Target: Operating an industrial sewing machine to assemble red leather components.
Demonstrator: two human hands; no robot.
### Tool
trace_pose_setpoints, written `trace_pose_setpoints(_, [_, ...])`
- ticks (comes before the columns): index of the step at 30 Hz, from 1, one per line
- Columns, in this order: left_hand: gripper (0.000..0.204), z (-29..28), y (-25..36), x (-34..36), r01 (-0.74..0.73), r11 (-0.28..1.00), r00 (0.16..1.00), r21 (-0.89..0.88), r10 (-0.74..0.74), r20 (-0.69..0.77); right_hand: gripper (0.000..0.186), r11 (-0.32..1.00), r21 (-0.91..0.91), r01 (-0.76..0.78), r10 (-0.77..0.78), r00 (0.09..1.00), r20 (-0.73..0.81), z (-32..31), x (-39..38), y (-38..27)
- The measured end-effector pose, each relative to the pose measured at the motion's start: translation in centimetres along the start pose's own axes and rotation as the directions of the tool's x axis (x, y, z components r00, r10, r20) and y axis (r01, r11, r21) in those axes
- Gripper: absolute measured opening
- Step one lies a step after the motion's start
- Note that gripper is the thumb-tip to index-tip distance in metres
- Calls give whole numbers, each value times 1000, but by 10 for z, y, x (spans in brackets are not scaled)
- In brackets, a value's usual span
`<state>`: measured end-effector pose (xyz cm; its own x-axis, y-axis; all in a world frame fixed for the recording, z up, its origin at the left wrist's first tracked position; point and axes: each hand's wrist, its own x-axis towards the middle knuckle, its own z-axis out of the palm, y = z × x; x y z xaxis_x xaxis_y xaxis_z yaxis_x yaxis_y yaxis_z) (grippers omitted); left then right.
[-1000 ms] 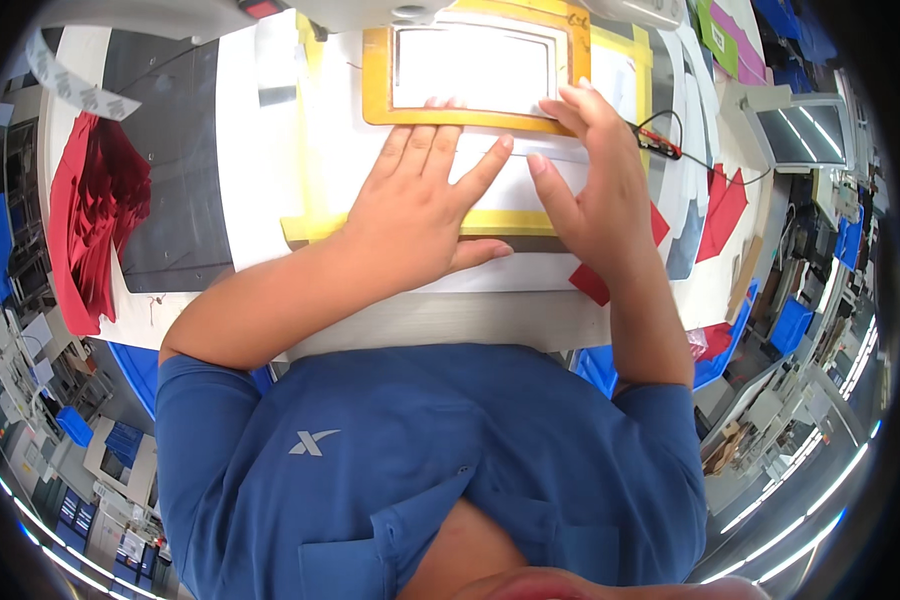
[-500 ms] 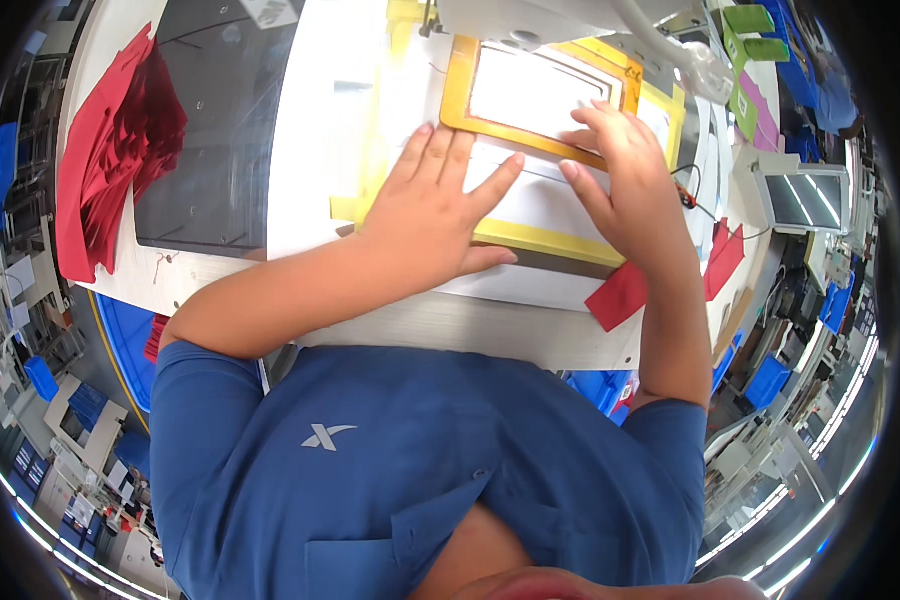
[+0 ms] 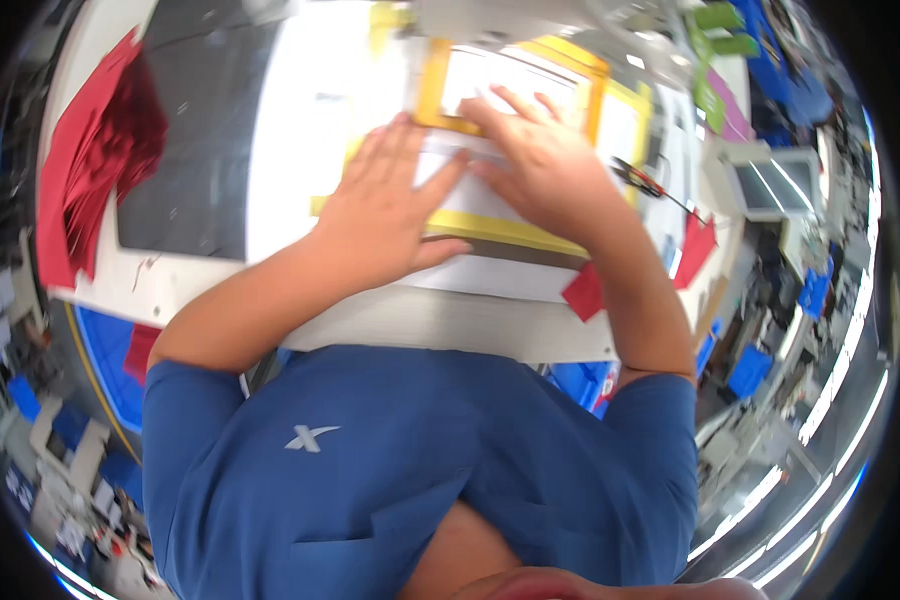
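Note:
My left hand [image 3: 380,200] lies flat with fingers spread on white sheeting edged with yellow tape [image 3: 530,230], its fingertips at the lower left corner of an orange-yellow rectangular frame [image 3: 430,80]. My right hand [image 3: 540,165] is slightly blurred, its fingers apart and bent over the frame's white inner area and lower edge; whether every fingertip touches is unclear. A pale machine part [image 3: 540,20] overhangs the frame. Right of my right hand lie small red-and-black snips [image 3: 640,178], with a dark cord. Red pieces [image 3: 585,290] lie below it.
A red fabric stack [image 3: 80,190] sits at left beside a dark panel [image 3: 190,140]. Right are more red pieces [image 3: 695,250], green objects [image 3: 715,30] and a screen-like grey panel [image 3: 770,185]. Blue bins [image 3: 110,355] stand below the table edge [image 3: 450,320]; other workstations fill both sides.
My right hand has moved left across the frame, closer to my left hand, which stays spread flat. The view has shifted and turned somewhat, and is more blurred now.

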<state>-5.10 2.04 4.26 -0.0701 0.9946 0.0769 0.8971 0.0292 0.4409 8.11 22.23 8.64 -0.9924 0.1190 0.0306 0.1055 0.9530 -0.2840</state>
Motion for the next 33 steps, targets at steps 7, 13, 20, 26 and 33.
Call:
trace_pose_setpoints(7, [92,-5,0,-4,34,997,998,65,-38,54,35,794,260,-550,597,786,-162,-22,-134,26])
trace_pose_setpoints(13, [91,-2,2,1,8,990,999,139,-16,51,38,397,290,-871,860,463,215,-22,-197,40])
trace_pose_setpoints(20, [90,-2,0,-3,27,983,998,183,-38,59,31,261,662,-703,919,391,53,-68,-252,58])
trace_pose_setpoints(26, [90,-4,2,1,-17,980,999,200,10,33,43,434,57,-899,798,355,-487,-68,-291,109])
trace_pose_setpoints(33, [89,0,5,0,-9,977,999,214,2,36,28,794,272,-544,607,735,-301,-4,-156,95])
